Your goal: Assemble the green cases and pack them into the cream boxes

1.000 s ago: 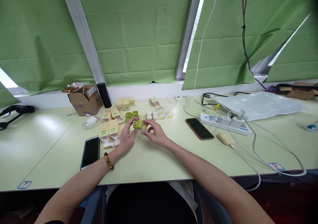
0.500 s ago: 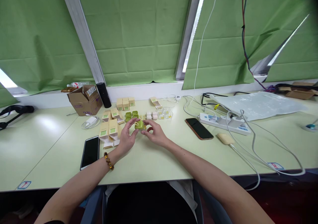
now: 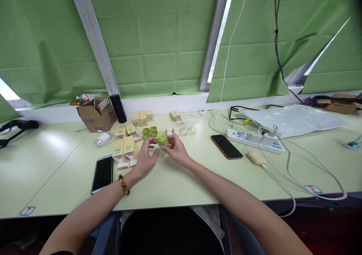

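A small green case [image 3: 161, 139] with a pale loop on top and a yellow patch on its side is held off the table. My right hand [image 3: 177, 151] grips it between thumb and fingers. My left hand [image 3: 146, 158] is just left of the case, its thumb and fingers parted; whether a fingertip touches the case I cannot tell. Behind the hands sit several green cups [image 3: 149, 131], small pale yellow pieces partly hidden by the case, pale pink pieces [image 3: 173, 130] and clear cups [image 3: 187, 129]. Opened cardboard boxes [image 3: 123, 149] stand beside my left hand.
At the left are a phone [image 3: 102, 173], a coiled white cable [image 3: 103, 139], a brown carton [image 3: 97, 115] and a black cylinder [image 3: 118, 108]. Closed small boxes [image 3: 143, 118] line the back. Rightward lie another phone [image 3: 226, 146], a power strip [image 3: 256, 140] and a yellowish block [image 3: 256, 158] with a cable.
The green case has turned, showing its yellow patch, and shifted slightly right. My left fingers have moved away from it, while my right hand keeps its hold.
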The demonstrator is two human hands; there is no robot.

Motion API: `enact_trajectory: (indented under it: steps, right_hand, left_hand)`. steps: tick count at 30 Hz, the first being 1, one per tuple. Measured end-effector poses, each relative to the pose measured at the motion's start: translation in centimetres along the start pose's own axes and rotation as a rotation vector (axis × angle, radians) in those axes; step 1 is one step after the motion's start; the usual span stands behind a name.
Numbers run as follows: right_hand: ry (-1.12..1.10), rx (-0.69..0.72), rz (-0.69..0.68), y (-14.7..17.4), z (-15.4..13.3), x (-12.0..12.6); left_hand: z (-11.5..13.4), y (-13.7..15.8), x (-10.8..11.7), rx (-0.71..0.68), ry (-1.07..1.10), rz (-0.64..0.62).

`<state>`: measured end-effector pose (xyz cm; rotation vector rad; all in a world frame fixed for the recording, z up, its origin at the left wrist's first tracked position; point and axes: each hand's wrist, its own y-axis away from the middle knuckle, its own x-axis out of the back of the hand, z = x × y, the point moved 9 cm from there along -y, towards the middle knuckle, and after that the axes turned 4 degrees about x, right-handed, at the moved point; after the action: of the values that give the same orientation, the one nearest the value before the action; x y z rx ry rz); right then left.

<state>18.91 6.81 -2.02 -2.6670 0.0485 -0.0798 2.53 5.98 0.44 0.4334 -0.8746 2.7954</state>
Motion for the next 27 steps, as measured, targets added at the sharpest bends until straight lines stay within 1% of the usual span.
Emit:
enact_trajectory:
  steps: [4,7,9,13,16,20,27]
  right_hand:
    - [-0.113,-0.061,0.021,-0.1,1.3,-0.5]
    - [-0.182,-0.087,0.024,-0.1,1.6,-0.8]
    - [-0.22,-0.072,0.002,0.0,1.1,-0.9]
    - [-0.305,0.008,-0.095,0.2,-1.1,-1.3]
    - [-0.301,0.046,-0.128,0.3,-2.2,-1.2]
    - [-0.289,0.063,-0.144,0.1,-2.5,-1.1]
    - [-0.304,0.037,-0.146,-0.1,-2.3,-1.0]
  left_hand:
    - [0.6,0.4,-0.4,-0.029,-0.031,-0.015]
    - [0.7,0.3,-0.4,-0.02,-0.019,-0.007]
    - [0.6,0.2,-0.3,0.009,-0.003,0.002]
    - [0.2,-0.2,-0.2,0.058,0.084,0.007]
    - [-0.1,-0.3,-0.3,0.062,0.153,-0.003]
    - [-0.7,-0.4,-0.5,0.062,0.187,-0.032]
    - [-1.0,-0.5,-0.6,0.025,0.217,-0.062]
